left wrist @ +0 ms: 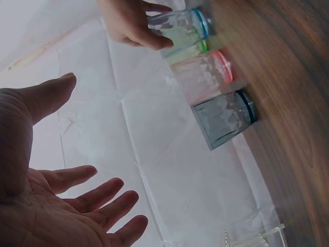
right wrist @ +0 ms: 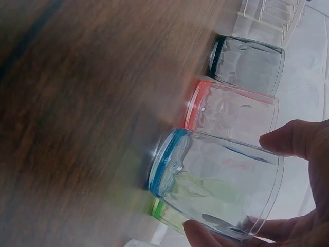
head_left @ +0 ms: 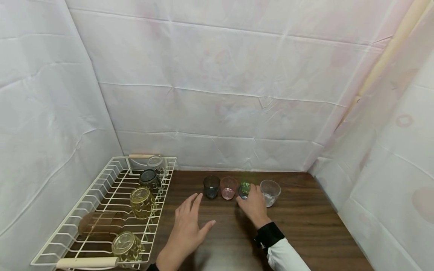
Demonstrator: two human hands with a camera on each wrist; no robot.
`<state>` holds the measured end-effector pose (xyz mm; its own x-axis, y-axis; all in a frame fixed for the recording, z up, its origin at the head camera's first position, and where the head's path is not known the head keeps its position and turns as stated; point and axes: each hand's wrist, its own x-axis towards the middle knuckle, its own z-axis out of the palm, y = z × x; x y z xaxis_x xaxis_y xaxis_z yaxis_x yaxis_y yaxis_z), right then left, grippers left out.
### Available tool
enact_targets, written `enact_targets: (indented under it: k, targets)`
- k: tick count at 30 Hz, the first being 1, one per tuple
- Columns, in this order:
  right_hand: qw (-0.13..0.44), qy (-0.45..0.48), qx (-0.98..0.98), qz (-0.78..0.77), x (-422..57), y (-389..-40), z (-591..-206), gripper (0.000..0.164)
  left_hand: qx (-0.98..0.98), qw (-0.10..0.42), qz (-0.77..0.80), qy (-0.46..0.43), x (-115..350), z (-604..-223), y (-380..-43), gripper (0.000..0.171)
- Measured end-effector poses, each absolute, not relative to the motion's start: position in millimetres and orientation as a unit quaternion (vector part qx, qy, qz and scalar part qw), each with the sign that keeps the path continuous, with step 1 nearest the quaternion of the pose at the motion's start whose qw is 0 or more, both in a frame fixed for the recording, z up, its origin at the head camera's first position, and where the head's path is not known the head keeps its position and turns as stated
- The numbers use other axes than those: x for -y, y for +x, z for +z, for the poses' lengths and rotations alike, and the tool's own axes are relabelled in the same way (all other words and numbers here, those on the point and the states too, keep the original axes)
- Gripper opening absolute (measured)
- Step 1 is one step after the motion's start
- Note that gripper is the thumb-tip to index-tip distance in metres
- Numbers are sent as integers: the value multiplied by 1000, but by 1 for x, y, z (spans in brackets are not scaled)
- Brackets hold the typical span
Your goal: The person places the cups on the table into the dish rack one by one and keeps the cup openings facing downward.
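My right hand (head_left: pixel 255 206) grips a clear tumbler with a blue base (right wrist: pixel 221 164), thumb on one side of its rim and fingers on the other. The tumbler is upright at the tabletop; whether its base touches the wood I cannot tell. Just behind it stands a green glass (right wrist: pixel 159 208), partly hidden. To its left are a pink glass (head_left: pixel 228 189) and a dark grey glass (head_left: pixel 211 187); a colourless glass (head_left: pixel 270 190) stands to its right. My left hand (head_left: pixel 186 227) hovers with fingers spread and thumb apart, holding nothing, in front of the grey glass.
On the left lies a white wire dish rack (head_left: pixel 98 210) with wooden handles. Upside-down glasses line its right side, among them a yellow glass (head_left: pixel 142 203) and a dark glass (head_left: pixel 150 180). A brown glass (head_left: pixel 101 224) lies at its left. White sheeting (head_left: pixel 217 113) surrounds the wooden table (head_left: pixel 305 226).
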<state>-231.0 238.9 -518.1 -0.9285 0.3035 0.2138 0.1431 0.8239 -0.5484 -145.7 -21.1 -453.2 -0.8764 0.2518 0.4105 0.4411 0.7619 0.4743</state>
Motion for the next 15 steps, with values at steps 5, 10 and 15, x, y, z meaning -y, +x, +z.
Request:
enact_targets:
  k: [5,10,15]
  targets:
    - [161,-117,940,276,-240,-231,-522,75,924,165,-292,-183,23,-453,-148,89]
    - [166,-122,931,301,-241,-228,-522,73,923,161,-302,-178,25,-456,-148,88]
    - [171,-121,920,331,-244,-223,-522,71,918,135,-334,-167,27,-459,-147,88]
